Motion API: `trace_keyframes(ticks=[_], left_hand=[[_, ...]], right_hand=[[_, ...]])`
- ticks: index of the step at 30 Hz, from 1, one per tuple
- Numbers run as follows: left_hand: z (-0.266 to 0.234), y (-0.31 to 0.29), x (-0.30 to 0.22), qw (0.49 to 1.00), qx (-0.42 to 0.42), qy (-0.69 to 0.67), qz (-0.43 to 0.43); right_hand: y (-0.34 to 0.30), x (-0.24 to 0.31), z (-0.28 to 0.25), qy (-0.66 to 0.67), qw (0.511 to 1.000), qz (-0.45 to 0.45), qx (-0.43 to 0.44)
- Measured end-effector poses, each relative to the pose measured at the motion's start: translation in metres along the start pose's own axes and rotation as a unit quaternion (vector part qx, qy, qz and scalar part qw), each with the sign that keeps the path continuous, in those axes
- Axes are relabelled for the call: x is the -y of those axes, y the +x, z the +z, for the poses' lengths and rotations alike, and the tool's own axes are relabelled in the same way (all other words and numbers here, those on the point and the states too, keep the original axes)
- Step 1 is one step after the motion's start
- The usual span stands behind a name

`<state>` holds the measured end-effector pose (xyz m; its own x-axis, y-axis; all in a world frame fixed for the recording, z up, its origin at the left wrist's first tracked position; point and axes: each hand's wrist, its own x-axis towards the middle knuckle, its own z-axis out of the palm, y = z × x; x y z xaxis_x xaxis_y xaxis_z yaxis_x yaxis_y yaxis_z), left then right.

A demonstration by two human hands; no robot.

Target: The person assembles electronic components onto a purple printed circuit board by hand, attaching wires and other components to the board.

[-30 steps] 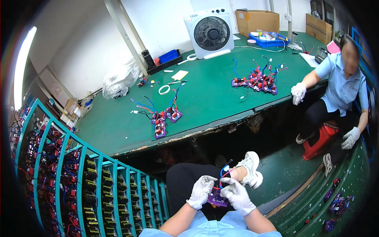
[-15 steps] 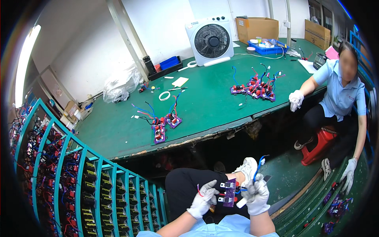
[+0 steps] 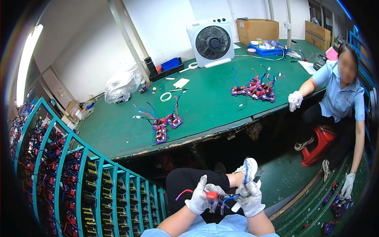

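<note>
Above my lap, my gloved left hand is closed on a small circuit board, whose red block faces up. A red wire sticks out past that hand on the left. Just to the right, my gloved right hand pinches a blue wire, which stands up from its fingers. Another stretch of blue wire runs between the board and this hand. A small white piece shows by the right palm, and a dark flat tip by the fingers; I cannot make out what they belong to.
Wired boards lie in two groups on the green table, near boards and far boards. A teal rack full of boards stands left. A fan is behind. At right sits a co-worker, one hand at boards on another rack.
The board has turned over: its purple face with white parts showed before, now the red block does. My hands are nearer each other. The co-worker's lower hand has moved down onto boards.
</note>
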<state>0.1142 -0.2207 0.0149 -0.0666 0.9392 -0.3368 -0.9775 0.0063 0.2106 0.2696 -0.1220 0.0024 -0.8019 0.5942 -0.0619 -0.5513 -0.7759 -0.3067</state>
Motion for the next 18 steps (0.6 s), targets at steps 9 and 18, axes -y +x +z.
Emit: trace_keyframes(ticks=[9, 18], left_hand=[[-0.096, 0.011, 0.054, 0.968, -0.12, 0.222, 0.004], [-0.011, -0.005, 0.01, 0.9, -0.026, 0.428, -0.082]], right_hand=[[0.009, -0.031, 0.001, -0.495, 0.828, -0.26, -0.037], [0.028, -0.007, 0.018, -0.734, 0.637, -0.235, -0.026]])
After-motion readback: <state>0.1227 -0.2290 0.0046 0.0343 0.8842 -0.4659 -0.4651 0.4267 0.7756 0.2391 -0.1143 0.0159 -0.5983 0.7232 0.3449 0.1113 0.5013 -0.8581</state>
